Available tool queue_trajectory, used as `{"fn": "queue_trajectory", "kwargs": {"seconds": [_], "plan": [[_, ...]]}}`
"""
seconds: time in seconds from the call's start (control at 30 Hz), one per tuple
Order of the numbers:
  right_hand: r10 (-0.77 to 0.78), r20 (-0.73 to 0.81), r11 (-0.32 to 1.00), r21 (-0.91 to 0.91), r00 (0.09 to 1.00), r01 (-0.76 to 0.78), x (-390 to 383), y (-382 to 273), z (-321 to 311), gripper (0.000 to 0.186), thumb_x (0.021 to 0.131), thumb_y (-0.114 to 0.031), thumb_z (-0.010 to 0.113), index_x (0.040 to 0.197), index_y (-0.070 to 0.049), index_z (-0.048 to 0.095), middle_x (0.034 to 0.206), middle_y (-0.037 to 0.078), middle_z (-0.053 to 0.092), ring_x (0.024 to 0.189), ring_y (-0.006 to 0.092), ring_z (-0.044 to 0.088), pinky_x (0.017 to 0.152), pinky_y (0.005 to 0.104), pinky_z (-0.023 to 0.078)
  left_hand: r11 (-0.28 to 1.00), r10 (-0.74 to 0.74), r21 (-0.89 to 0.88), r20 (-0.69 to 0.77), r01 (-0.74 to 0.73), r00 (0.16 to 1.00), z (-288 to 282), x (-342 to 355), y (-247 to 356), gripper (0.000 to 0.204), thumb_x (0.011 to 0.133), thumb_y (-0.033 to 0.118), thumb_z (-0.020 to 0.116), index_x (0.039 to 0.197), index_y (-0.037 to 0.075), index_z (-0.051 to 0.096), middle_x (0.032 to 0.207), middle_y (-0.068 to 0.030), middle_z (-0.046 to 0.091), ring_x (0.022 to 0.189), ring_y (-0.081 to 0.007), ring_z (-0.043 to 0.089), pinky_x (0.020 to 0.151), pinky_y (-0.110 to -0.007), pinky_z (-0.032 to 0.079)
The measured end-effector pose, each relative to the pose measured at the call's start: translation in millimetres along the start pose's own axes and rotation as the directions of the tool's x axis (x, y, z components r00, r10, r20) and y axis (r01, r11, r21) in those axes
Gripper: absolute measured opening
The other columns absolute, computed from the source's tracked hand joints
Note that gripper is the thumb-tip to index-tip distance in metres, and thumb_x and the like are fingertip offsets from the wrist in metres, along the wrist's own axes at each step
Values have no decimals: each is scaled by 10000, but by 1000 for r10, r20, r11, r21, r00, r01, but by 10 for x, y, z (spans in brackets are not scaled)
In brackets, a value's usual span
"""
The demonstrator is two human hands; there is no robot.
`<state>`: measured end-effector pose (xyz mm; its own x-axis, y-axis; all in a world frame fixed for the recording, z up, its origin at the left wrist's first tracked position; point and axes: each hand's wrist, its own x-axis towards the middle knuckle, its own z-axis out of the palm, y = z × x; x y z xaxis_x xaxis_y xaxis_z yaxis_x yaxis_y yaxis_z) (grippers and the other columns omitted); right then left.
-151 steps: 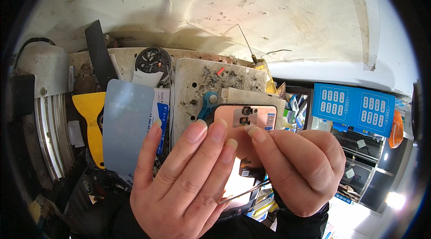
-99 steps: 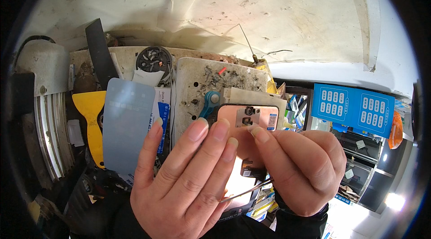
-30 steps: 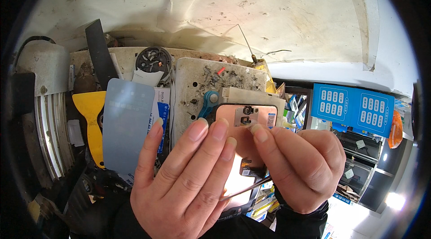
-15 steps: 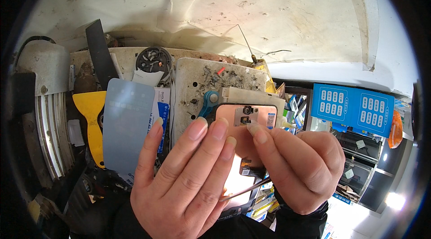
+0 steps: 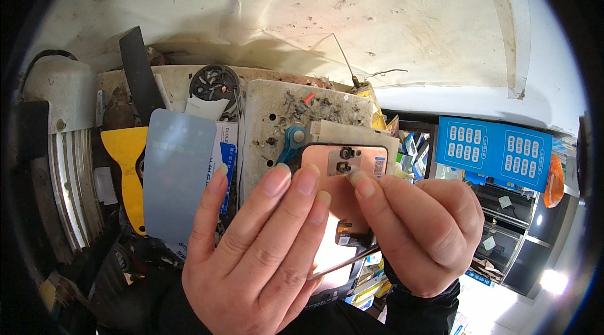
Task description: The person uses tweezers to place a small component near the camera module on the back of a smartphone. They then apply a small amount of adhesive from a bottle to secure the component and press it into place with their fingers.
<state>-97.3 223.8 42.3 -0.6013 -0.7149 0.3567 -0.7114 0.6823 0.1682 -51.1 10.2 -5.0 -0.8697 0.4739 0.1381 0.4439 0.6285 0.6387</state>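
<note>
A phone screen panel [image 5: 347, 206] lies with its shiny copper-coloured back facing up, and a small metal bracket [image 5: 343, 163] with dark parts sits near its top. Across its left edge rests my left hand [image 5: 261, 250], fingers stretched out and apart, thumb mostly hidden beneath. My right hand [image 5: 425, 228] is closed, thumb and index finger pinched at the bracket's lower right corner. What they pinch is too small to make out. Lower on the panel is a dark connector piece [image 5: 346, 234], and a thin dark strip [image 5: 346, 264] curves past the panel's lower part between the hands.
A grey plate [image 5: 179, 174] and a yellow scraper [image 5: 129, 178] lie left. Blue-handled pliers [image 5: 294, 141] rest on a pale board [image 5: 261, 99] scattered with screws. Behind are a round black screw dish [image 5: 214, 83] and a pale wall. A blue printed box [image 5: 494, 152] stands right.
My right fingertips have shifted very slightly, and the pale sliver at their tips shows less than before. My left hand and the panel have hardly moved.
</note>
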Motion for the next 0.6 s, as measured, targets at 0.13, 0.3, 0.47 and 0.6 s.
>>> {"fn": "queue_trajectory", "kwargs": {"seconds": [0.13,0.3,0.47,0.6], "plan": [[14,-16,1000,2,1000,-14,-11,-8,10,442,542,-63,828,984,-40,823,990,4,679,736,155,584,559,250,460,1000,17,7,3,-17,1000,-1,3,-12,570,972,360,589,1303,-98,656,1471,-285,554,1444,-445,462,1161,-680,321],[-3,-18,1000,11,1000,4,-21,-4,-1,441,554,-64,833,994,-42,823,995,3,682,735,152,579,557,243,458,1000,6,8,3,-6,1000,-7,1,4,561,973,353,590,1304,-95,656,1474,-285,551,1442,-449,464,1161,-680,322],[-7,0,1000,24,1000,7,-27,-2,-27,429,564,-68,846,992,-42,822,998,3,684,734,149,576,553,236,456,1000,9,14,-9,-8,1000,1,10,8,551,987,348,577,1321,-85,648,1475,-281,552,1439,-455,464,1158,-681,325],[0,-16,1000,19,1000,0,-43,-15,-14,432,564,-59,853,995,-46,819,989,3,677,732,149,582,554,237,458,1000,5,30,2,-5,1000,-1,16,5,546,997,345,564,1326,-84,643,1473,-285,551,1433,-469,464,1154,-679,329]]}}
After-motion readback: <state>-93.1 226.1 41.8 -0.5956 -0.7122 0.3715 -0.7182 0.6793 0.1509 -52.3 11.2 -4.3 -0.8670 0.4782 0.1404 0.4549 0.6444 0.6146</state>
